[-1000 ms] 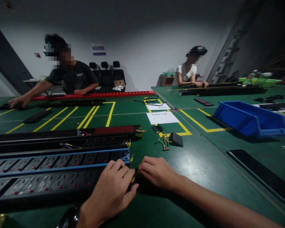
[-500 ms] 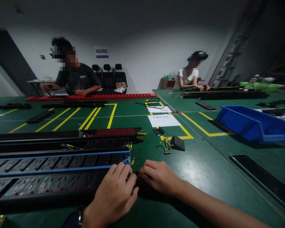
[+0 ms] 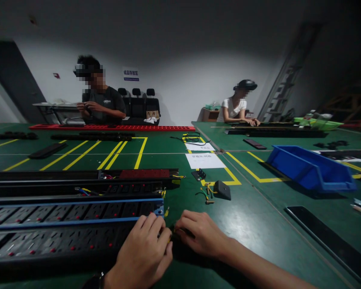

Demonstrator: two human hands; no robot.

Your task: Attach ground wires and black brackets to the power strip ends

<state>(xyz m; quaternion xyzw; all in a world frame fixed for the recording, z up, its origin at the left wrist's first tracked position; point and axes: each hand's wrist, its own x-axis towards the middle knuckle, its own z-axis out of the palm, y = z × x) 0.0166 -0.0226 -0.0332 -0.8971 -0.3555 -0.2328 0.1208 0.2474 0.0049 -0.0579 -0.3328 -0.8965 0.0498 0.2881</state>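
Note:
My left hand [image 3: 144,251] is closed at the right end of the front black socket strip [image 3: 69,245], its fingers bent over that end. A bit of yellow shows between its fingertips. Facing it, my right hand [image 3: 200,235] has its fingers curled together close to the strip's end; whatever they pinch is hidden. Behind lies a blue-edged socket strip [image 3: 87,212] with yellow-green wire at its end. Farther back are a black rail [image 3: 63,186] with loose wires and one with a dark red panel [image 3: 144,174].
Beyond my hands lie a small black box [image 3: 222,190], short wires with brass-coloured parts [image 3: 208,192] and white paper labels [image 3: 204,161]. To the right are a blue bin [image 3: 313,170] and a phone [image 3: 327,241]. Two people work across the table.
The view has shifted slightly, so the table sits lower. My hands stay near the strip's end. The person at the left has raised both hands together in front of the chest.

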